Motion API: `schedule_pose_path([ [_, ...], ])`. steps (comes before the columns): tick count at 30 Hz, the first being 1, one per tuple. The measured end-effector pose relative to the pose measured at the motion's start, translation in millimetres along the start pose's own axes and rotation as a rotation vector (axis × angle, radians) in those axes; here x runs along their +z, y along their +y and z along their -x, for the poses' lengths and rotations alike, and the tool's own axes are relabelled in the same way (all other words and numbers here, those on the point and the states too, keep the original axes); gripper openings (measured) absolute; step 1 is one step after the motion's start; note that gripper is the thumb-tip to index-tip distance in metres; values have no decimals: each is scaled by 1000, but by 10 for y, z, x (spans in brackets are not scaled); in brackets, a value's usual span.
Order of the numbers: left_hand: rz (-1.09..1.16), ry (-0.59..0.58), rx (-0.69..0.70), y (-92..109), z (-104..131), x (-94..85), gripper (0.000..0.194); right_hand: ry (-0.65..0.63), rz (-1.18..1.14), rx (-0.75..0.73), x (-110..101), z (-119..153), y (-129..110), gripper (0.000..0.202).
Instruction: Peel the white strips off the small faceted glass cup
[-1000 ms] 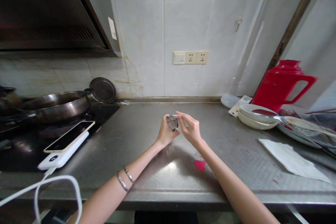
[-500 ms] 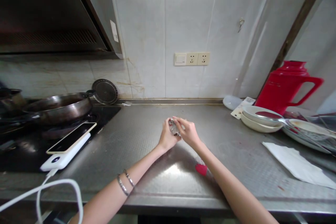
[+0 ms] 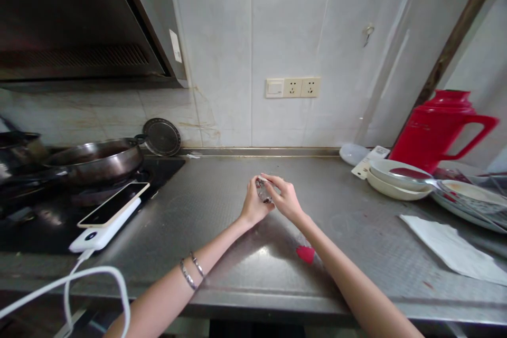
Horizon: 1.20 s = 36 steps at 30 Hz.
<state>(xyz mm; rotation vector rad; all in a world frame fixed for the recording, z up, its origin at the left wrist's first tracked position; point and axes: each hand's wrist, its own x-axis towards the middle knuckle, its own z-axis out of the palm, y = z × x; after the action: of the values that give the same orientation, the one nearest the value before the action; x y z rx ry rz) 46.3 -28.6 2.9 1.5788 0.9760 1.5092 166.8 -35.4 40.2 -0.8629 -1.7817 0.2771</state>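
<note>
Head; left grip (image 3: pixel 254 207) clasps silvery object (image 3: pixel 262 190); right grip (image 3: pixel 287 199) pinches it, now covering more

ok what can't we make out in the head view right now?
All head view:
- Shiny crinkled thing: its full shape and contents, covered by the left hand and right hand.
- Right fingertips: too small to tell pinching from touching.
- Red-marked wrapper: right part, behind the right forearm.
- Pot: left side, cut off by the left edge.
- Red thermos: lettering too small and blurred.
</note>
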Motion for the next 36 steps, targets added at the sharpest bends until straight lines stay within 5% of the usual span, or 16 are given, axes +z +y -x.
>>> schedule_pose_path([
  [5, -59, -19, 12, -22, 1, 2, 84, 32, 32, 15, -15, -10, 1, 26],
  [17, -106, -25, -6, 66, -54, -5, 77, -31, 111, -261, -158, 25, -94, 27],
  [23, -174, -17, -20, 75, -90, -40, 76, 145, 51, -12, -259, -204, 11, 26],
  [30, -113, -68, -84, 142, -118, -75, 75, -39, -36, 75, -142, -303, 228, 32],
  [36, -78, -130, -30, 162, -233, -47, 72, -34, -30, 41, -196, -265, 280, 28],
])
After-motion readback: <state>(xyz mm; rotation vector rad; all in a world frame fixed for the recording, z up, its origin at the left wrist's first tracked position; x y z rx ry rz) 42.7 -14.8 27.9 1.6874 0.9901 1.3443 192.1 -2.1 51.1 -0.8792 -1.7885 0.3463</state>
